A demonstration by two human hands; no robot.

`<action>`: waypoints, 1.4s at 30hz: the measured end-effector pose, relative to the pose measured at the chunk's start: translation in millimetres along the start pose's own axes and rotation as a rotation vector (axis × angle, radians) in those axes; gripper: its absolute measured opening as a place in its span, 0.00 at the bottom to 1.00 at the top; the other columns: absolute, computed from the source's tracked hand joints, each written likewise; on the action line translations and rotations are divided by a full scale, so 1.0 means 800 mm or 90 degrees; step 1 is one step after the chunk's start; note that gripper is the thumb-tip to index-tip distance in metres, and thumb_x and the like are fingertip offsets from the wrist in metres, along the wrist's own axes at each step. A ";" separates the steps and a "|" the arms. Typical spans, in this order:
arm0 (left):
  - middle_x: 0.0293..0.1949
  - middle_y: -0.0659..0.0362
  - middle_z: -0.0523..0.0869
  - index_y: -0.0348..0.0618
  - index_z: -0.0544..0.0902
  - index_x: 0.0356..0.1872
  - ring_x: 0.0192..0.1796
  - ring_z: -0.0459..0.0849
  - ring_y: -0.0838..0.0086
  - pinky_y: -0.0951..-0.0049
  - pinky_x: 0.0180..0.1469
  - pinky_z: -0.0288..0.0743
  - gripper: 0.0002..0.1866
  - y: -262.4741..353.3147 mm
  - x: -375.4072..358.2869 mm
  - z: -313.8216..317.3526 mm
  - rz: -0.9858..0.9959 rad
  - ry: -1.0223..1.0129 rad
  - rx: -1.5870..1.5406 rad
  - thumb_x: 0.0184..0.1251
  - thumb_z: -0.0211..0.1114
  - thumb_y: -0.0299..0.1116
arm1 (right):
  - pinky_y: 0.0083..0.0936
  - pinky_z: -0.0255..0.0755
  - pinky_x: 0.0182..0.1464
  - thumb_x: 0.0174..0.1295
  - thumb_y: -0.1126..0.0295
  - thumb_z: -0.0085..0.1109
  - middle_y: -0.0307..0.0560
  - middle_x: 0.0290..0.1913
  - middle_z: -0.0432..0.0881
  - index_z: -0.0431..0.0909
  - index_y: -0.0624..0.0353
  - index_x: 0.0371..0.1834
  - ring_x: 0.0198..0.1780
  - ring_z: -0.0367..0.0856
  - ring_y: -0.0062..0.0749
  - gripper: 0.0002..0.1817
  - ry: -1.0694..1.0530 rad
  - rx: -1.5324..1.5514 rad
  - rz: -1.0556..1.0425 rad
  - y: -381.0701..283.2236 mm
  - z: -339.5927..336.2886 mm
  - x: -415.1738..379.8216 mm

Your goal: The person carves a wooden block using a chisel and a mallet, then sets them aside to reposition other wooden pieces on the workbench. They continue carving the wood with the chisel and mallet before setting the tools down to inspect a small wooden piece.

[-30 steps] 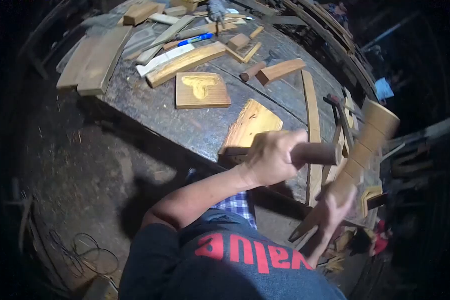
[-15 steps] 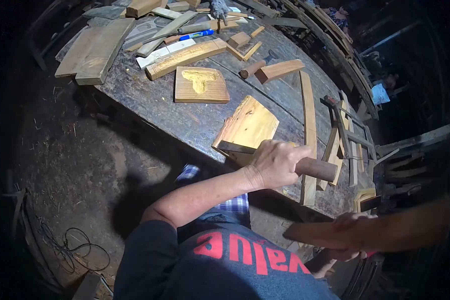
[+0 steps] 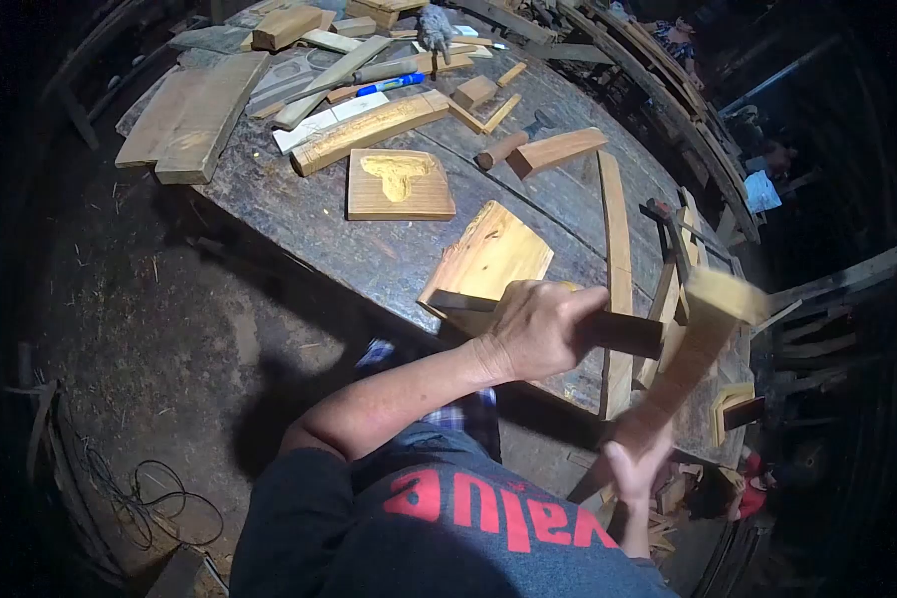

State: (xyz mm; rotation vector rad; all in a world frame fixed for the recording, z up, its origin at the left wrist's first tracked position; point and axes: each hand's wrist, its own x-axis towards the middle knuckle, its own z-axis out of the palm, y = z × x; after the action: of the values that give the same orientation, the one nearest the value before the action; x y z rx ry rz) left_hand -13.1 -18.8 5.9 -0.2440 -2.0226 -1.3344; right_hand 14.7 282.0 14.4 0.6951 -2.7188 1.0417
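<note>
My left hand (image 3: pixel 538 329) is closed around the dark handle of a chisel (image 3: pixel 623 333). The chisel's flat blade lies across the near end of a pale wood block (image 3: pixel 493 249) with a rough edge, at the table's front edge. On the right, my right hand (image 3: pixel 640 453) grips the narrow end of a wooden mallet (image 3: pixel 693 359). Its wide end is raised and blurred by motion, to the right of the chisel handle and apart from it. Behind the block lies a square board (image 3: pixel 401 186) with a T-like hollow carved in it.
On the worn table (image 3: pixel 309 224) are a curved wood piece (image 3: pixel 369 132), a blue marker (image 3: pixel 391 84), a long strip (image 3: pixel 616 269) and a frame saw (image 3: pixel 683 244). Grey boards (image 3: pixel 209 120) overhang the left edge. A cable (image 3: pixel 159 503) lies on the floor. A person in red (image 3: pixel 752 486) is at right.
My right hand has swung the mallet up and leftward, from low at the right toward the chisel handle. My left hand still holds the chisel on the block.
</note>
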 end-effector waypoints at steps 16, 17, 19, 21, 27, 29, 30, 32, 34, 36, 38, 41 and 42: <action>0.24 0.49 0.83 0.45 0.77 0.39 0.31 0.86 0.48 0.50 0.31 0.77 0.15 0.008 0.013 -0.009 0.017 0.008 0.065 0.46 0.68 0.26 | 0.39 0.67 0.62 0.49 0.49 0.75 0.49 0.55 0.72 0.59 0.66 0.72 0.57 0.72 0.36 0.52 0.005 0.169 0.088 -0.014 0.013 0.010; 0.24 0.49 0.83 0.45 0.77 0.39 0.31 0.86 0.48 0.50 0.31 0.77 0.15 0.008 0.014 -0.011 0.018 0.006 0.063 0.46 0.68 0.26 | 0.40 0.68 0.60 0.49 0.49 0.76 0.50 0.56 0.71 0.61 0.65 0.70 0.56 0.72 0.36 0.50 0.065 0.196 0.069 -0.013 0.012 0.010; 0.23 0.51 0.83 0.46 0.79 0.33 0.29 0.85 0.52 0.55 0.31 0.75 0.12 0.008 0.017 -0.014 -0.019 0.033 0.029 0.44 0.69 0.26 | 0.40 0.72 0.54 0.48 0.51 0.78 0.52 0.55 0.75 0.66 0.65 0.63 0.56 0.74 0.38 0.45 0.153 0.325 -0.069 -0.006 0.009 0.016; 0.22 0.51 0.82 0.45 0.79 0.30 0.28 0.85 0.52 0.56 0.29 0.74 0.10 0.008 0.018 -0.018 -0.016 0.056 0.030 0.46 0.72 0.28 | 0.32 0.79 0.40 0.37 0.59 0.73 0.47 0.42 0.78 0.70 0.64 0.56 0.36 0.78 0.33 0.39 0.168 0.217 0.000 0.018 -0.016 0.003; 0.24 0.50 0.83 0.45 0.79 0.32 0.30 0.85 0.50 0.55 0.31 0.75 0.12 0.010 0.017 -0.028 -0.015 0.077 0.018 0.44 0.68 0.27 | 0.39 0.65 0.63 0.47 0.55 0.76 0.56 0.61 0.69 0.54 0.67 0.75 0.58 0.70 0.39 0.55 -0.087 0.117 0.047 -0.061 -0.017 0.033; 0.25 0.50 0.83 0.46 0.78 0.33 0.30 0.85 0.50 0.55 0.31 0.75 0.12 0.009 0.016 -0.026 -0.014 0.085 0.032 0.45 0.69 0.28 | 0.37 0.64 0.65 0.49 0.56 0.72 0.57 0.64 0.67 0.53 0.67 0.75 0.62 0.68 0.39 0.54 -0.037 0.105 0.122 -0.070 -0.032 0.034; 0.25 0.50 0.83 0.47 0.79 0.33 0.30 0.85 0.50 0.54 0.31 0.75 0.13 0.009 0.014 -0.029 -0.023 0.043 0.041 0.43 0.69 0.28 | 0.37 0.64 0.65 0.49 0.56 0.72 0.57 0.64 0.67 0.53 0.67 0.75 0.62 0.68 0.39 0.54 -0.042 0.105 0.120 -0.056 -0.038 0.045; 0.24 0.50 0.83 0.47 0.78 0.33 0.30 0.85 0.50 0.54 0.31 0.75 0.13 0.003 0.011 -0.022 -0.022 0.047 0.033 0.42 0.69 0.29 | 0.35 0.70 0.55 0.48 0.52 0.71 0.55 0.54 0.71 0.59 0.65 0.68 0.54 0.73 0.38 0.48 -0.102 0.062 0.508 0.012 -0.059 0.071; 0.24 0.51 0.82 0.47 0.78 0.33 0.30 0.85 0.50 0.54 0.31 0.75 0.14 0.002 0.011 -0.016 -0.013 0.051 0.022 0.41 0.69 0.29 | 0.32 0.76 0.44 0.48 0.48 0.71 0.53 0.44 0.74 0.65 0.63 0.61 0.46 0.77 0.37 0.42 -0.152 0.013 0.894 0.078 -0.080 0.094; 0.23 0.52 0.82 0.47 0.77 0.32 0.30 0.85 0.51 0.54 0.31 0.74 0.14 0.002 0.011 -0.016 0.000 0.063 0.022 0.40 0.69 0.29 | 0.34 0.73 0.52 0.47 0.51 0.73 0.55 0.52 0.73 0.63 0.65 0.66 0.52 0.77 0.40 0.46 -0.119 0.049 0.549 0.017 -0.050 0.061; 0.24 0.52 0.82 0.46 0.77 0.31 0.30 0.85 0.52 0.55 0.30 0.74 0.13 0.000 0.012 -0.020 0.010 0.059 0.054 0.41 0.69 0.28 | 0.34 0.64 0.66 0.48 0.54 0.74 0.54 0.66 0.67 0.54 0.68 0.76 0.65 0.69 0.38 0.55 -0.135 0.127 0.121 -0.033 -0.014 0.018; 0.24 0.53 0.81 0.46 0.76 0.31 0.29 0.84 0.52 0.55 0.30 0.74 0.12 0.001 0.009 -0.020 0.025 0.053 0.077 0.42 0.69 0.29 | 0.32 0.68 0.61 0.48 0.54 0.74 0.50 0.57 0.72 0.54 0.67 0.76 0.58 0.73 0.34 0.55 -0.093 0.267 0.165 -0.026 -0.017 0.035; 0.24 0.53 0.82 0.46 0.77 0.31 0.29 0.85 0.52 0.55 0.30 0.75 0.11 0.007 0.009 -0.021 0.036 0.071 0.049 0.47 0.70 0.31 | 0.27 0.75 0.48 0.49 0.53 0.73 0.47 0.48 0.74 0.54 0.65 0.75 0.46 0.77 0.30 0.54 -0.077 0.329 0.166 -0.016 -0.013 0.038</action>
State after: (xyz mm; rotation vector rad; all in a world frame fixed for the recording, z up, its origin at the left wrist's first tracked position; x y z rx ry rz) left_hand -8.1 -32.1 18.2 -0.1858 -1.9558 -1.2058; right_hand -5.9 269.3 38.7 0.4827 -2.7038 1.8573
